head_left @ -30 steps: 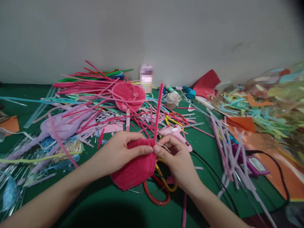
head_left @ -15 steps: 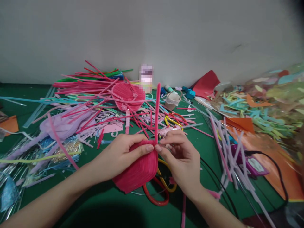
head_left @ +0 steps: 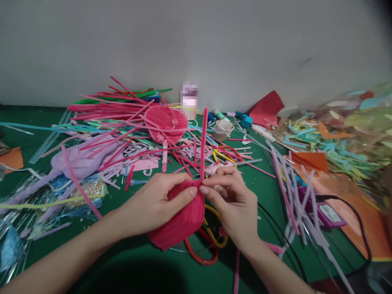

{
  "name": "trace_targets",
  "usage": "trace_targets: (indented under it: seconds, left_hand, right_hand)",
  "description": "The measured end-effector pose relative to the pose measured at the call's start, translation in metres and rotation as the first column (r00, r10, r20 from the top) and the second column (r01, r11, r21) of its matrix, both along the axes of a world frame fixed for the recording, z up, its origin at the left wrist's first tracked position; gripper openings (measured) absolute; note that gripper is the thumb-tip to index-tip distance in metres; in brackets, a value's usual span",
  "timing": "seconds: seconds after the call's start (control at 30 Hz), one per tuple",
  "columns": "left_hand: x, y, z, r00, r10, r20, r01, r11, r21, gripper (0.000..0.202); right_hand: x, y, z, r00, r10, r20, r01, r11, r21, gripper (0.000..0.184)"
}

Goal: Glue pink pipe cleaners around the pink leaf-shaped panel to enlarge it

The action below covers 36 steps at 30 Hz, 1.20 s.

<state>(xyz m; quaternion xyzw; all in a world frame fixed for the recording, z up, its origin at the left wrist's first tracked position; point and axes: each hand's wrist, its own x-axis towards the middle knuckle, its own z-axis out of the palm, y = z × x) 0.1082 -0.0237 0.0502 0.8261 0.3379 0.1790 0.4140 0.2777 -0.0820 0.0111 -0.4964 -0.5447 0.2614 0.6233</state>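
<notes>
A flat, rounded panel of hot-pink pipe cleaners [head_left: 180, 220], set in close rows, is in my left hand [head_left: 167, 200]. The thumb lies across its front near the top edge, and the fingers go behind it. One pink pipe cleaner [head_left: 204, 143] stands straight up from the panel's upper right corner. My right hand [head_left: 234, 204] pinches at the foot of this stem with thumb and forefinger, close to my left thumb tip. Behind and below the panel lie scissors with red and yellow handles [head_left: 200, 261], partly hidden.
Piled pipe cleaners [head_left: 101, 112] cover the back left, with a round pink piece [head_left: 167, 122] among them. A lilac figure [head_left: 85, 159] lies at left. On the right are lilac stems [head_left: 306, 196], a purple device [head_left: 329, 214] with a black cable, and orange sheets [head_left: 364, 220].
The panel and my left hand have shifted very slightly to the right. My right fingers have drawn a little closer together at the stem's foot.
</notes>
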Motion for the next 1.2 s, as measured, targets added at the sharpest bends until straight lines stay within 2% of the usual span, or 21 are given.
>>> trace_targets:
  seconds: [0.27, 0.6, 0.87, 1.0, 1.1, 1.2]
  left_hand:
    - [0.002, 0.0, 0.002, 0.999, -0.002, 0.04, 0.002, 1.0, -0.014, 0.03]
    - [0.0, -0.001, 0.005, 1.0, -0.005, -0.006, 0.005, 1.0, -0.008, 0.031]
    - [0.0, -0.001, 0.003, 1.0, -0.017, -0.006, 0.017, 1.0, 0.026, 0.03]
    - [-0.001, -0.001, 0.005, 1.0, -0.009, -0.013, 0.01, 0.999, 0.039, 0.031]
    - [-0.003, -0.002, 0.013, 1.0, 0.004, -0.022, -0.003, 0.999, 0.042, 0.032]
    - [-0.011, -0.001, 0.026, 0.995, 0.09, -0.031, -0.085, 0.988, 0.128, 0.033]
  right_hand:
    - [0.001, 0.0, 0.0, 1.0, -0.018, 0.022, 0.018, 1.0, 0.0, 0.021]
    - [0.001, 0.0, 0.003, 0.997, -0.024, 0.072, 0.025, 1.0, -0.011, 0.016]
    - [0.006, 0.004, 0.007, 0.994, 0.053, 0.099, -0.048, 0.998, -0.047, 0.01]
    - [0.007, 0.003, 0.01, 0.988, 0.064, 0.141, -0.062, 0.998, -0.025, 0.01]
    - [0.008, -0.002, 0.014, 0.986, -0.011, 0.166, -0.002, 0.997, 0.076, 0.014]
    - [0.008, -0.007, 0.02, 0.985, -0.144, 0.099, 0.127, 0.978, 0.163, 0.016]
